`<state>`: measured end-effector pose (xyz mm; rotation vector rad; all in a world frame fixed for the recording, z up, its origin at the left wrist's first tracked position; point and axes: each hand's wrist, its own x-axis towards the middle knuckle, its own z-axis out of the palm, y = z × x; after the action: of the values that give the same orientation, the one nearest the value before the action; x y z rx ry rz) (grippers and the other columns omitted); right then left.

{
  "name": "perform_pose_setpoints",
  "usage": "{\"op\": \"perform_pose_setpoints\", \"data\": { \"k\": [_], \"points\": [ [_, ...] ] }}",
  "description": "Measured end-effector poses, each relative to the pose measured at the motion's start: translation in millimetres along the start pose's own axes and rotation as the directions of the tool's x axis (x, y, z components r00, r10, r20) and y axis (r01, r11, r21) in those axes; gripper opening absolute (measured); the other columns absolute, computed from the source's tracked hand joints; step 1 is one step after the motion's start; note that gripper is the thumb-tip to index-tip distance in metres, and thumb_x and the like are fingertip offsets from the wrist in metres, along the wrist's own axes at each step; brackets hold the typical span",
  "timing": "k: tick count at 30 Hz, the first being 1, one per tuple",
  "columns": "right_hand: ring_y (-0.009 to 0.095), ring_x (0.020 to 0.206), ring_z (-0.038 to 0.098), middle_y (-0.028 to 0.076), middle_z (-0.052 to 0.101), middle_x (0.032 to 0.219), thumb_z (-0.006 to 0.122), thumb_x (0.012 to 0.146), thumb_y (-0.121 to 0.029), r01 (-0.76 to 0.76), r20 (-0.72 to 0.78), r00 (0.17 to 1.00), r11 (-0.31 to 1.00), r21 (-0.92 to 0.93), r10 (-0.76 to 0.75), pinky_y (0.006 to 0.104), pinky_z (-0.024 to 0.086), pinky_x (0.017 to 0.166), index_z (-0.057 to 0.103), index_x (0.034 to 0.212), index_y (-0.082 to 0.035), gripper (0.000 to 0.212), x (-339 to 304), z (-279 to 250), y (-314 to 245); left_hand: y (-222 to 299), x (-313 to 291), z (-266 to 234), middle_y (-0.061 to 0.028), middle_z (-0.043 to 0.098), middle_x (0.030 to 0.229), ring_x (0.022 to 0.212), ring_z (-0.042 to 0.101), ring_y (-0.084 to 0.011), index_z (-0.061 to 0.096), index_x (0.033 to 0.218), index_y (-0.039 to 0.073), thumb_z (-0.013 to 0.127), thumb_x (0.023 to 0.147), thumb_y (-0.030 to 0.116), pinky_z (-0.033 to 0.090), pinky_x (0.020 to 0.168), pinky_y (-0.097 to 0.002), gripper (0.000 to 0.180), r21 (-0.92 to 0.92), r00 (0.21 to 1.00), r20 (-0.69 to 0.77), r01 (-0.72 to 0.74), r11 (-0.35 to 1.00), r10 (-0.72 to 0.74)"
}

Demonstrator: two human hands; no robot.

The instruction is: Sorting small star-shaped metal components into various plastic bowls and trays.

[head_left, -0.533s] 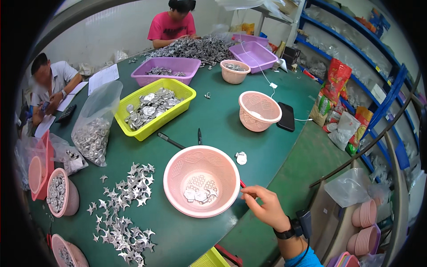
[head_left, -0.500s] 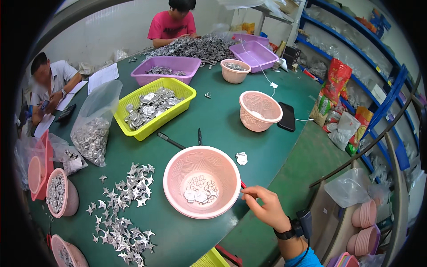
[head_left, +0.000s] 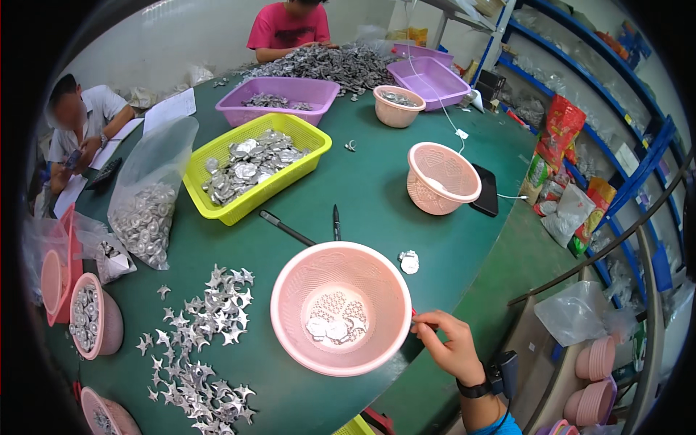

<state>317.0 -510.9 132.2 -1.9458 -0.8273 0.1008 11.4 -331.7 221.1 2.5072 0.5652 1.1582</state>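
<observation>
My right hand [head_left: 448, 342] is beside the right rim of a pink plastic basket [head_left: 286, 308] at the table's near edge, thumb and fingers closed in a pinch. Between the fingertips and the rim shows a small red thing [head_left: 414, 312]; the rest of it is hidden. A few flat silvery metal pieces [head_left: 335, 330] lie on the basket's bottom. One more silvery piece [head_left: 409, 262] lies on the table just right of it. To the basket's left spreads a loose heap of star-shaped metal parts [head_left: 196, 348]. My left hand is out of view.
A yellow-green basket [head_left: 239, 210] of metal pieces stands behind two black pens [head_left: 286, 227]. Beyond are purple trays [head_left: 330, 94], a grey heap of parts [head_left: 326, 69] and smaller pink baskets [head_left: 444, 177]. A phone [head_left: 486, 190] lies right. Two people sit at the far sides.
The view has shifted slightly, and the table things sit a little differently in it. My right hand stays pinched beside the pink basket's right rim, by the red thing.
</observation>
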Motion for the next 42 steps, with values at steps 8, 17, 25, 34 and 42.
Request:
{"op": "perform_pose_setpoints", "data": {
  "k": [8, 17, 25, 34, 42],
  "points": [
    [0.012, 0.061, 0.055, 0.008, 0.057, 0.071, 0.050, 0.074, 0.000, -0.129, -0.107, 0.985, 0.990, 0.058, 0.135, 0.0205, 0.043, 0.055, 0.055, 0.084, 0.001, 0.011, -1.9, -0.8, 15.8, -6.7, -28.9, 31.6, -0.0109, 0.048, 0.078, 0.073, 0.051, -0.0248, 0.052, 0.070, 0.004, 0.056, 0.062, -0.010, 0.043, 0.060, -0.0310, 0.018, -0.065, 0.992, 0.070, 0.114, 0.991, -0.110],
    [0.014, 0.047, 0.048, 0.005, 0.053, 0.057, 0.051, 0.068, 0.003, 0.022, -0.387, 0.917, 0.981, -0.191, -0.096, 0.0225, 0.037, 0.044, 0.054, 0.076, -0.001, 0.010, 4.3, 24.2, 43.5, -17.7, -62.7, 67.9, -0.0119, 0.055, 0.074, 0.070, 0.054, -0.0249, 0.053, 0.075, 0.002, 0.061, 0.062, -0.007, 0.044, 0.062, -0.0303, 0.017, -0.069, 0.903, 0.303, 0.340, 0.938, -0.305],
    [0.012, 0.045, 0.046, 0.005, 0.052, 0.056, 0.052, 0.067, 0.004, 0.027, -0.409, 0.905, 0.975, -0.218, -0.117, 0.0218, 0.036, 0.043, 0.055, 0.075, 0.000, 0.009, 5.6, 25.5, 39.8, -23.5, -62.9, 79.5, -0.0119, 0.055, 0.076, 0.072, 0.054, -0.0253, 0.053, 0.075, 0.001, 0.058, 0.064, -0.008, 0.044, 0.064, -0.0301, 0.015, -0.075, 0.903, 0.277, 0.361, 0.929, -0.328],
    [0.026, 0.059, 0.051, 0.013, 0.053, 0.067, 0.059, 0.061, -0.006, 0.549, 0.402, 0.803, 0.810, -0.209, -0.441, 0.0344, 0.042, 0.058, 0.054, 0.079, 0.001, 0.020, 74.5, 40.8, -61.1, -19.9, -62.6, 73.6, -0.0128, 0.058, 0.075, 0.068, 0.057, -0.0234, 0.053, 0.073, 0.000, 0.064, 0.060, -0.005, 0.046, 0.061, -0.0273, 0.018, -0.139, 0.938, 0.257, 0.273, 0.952, -0.232],
    [0.033, 0.071, 0.054, 0.021, 0.053, 0.075, 0.053, 0.067, -0.015, 0.489, 0.842, 0.538, 0.802, -0.343, 0.032, 0.0374, 0.043, 0.066, 0.051, 0.079, 0.006, 0.024, 84.8, 62.4, -56.7, -22.6, -72.0, 77.3, -0.0120, 0.058, 0.077, 0.067, 0.056, -0.0232, 0.055, 0.077, 0.001, 0.063, 0.062, -0.004, 0.045, 0.059, -0.0274, 0.017, -0.182, 0.964, 0.208, 0.206, 0.962, -0.167]
  ]
}}
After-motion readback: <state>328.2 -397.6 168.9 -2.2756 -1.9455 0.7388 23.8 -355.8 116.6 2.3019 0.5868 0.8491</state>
